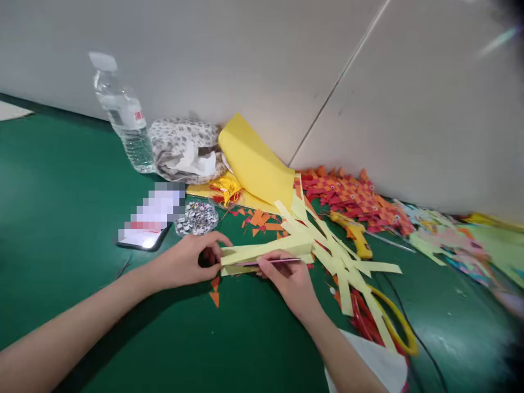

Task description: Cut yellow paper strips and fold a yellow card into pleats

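Observation:
My left hand (196, 259) is closed, thumb and fingers pinching the left end of pale yellow paper strips (266, 249). The strips lie crosswise in front of me, one with a raised, folded-looking edge. A slim purple pen-like stick (286, 261) is held by my right hand (289, 281), its dark tip pointing left over the strips. Some fingers of my right hand are hidden beneath the paper. Small orange paper triangles (215, 299) lie just below my left hand. More pale yellow strips (338, 256) sit in a loose crossed pile to the right.
A phone (149, 221), a bag of googly eyes (197, 218) and a water bottle (125, 117) stand left. Behind are a patterned pouch (180, 136) and yellow sheet (256, 164). Right lie orange woven paper fish (347, 194), a yellow glue gun (360, 240) and yellow-handled scissors (403, 322).

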Demonstrator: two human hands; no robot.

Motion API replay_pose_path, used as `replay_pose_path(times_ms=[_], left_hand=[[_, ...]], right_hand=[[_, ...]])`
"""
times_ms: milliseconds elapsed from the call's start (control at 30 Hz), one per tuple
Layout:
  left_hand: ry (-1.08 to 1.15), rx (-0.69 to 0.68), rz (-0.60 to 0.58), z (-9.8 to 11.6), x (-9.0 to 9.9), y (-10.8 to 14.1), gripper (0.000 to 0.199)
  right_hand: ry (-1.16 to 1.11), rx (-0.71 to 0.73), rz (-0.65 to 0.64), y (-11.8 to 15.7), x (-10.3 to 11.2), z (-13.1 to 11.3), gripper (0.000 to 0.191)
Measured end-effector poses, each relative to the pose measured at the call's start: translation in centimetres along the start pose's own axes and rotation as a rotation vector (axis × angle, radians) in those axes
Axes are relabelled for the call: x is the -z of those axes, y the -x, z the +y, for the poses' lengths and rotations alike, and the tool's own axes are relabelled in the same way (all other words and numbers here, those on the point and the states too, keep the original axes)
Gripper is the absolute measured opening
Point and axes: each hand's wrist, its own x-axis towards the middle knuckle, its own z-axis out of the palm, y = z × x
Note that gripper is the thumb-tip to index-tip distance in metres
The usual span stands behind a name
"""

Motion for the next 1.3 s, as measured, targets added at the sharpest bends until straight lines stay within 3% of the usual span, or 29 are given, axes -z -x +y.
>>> replay_pose_path(times_ms=[800, 1300], left_hand=[[-0.012, -0.002, 0.009, -0.01, -0.13, -0.26, 0.036], [-0.011, -0.014, 0.003, 0.16, -0.03, -0.18, 0.036]], right_hand=[[0.051, 0.029, -0.038, -0.07, -0.24, -0.48, 0.017], [0.055, 0.018, 0.105, -0.16, -0.4, -0.64, 0.026]])
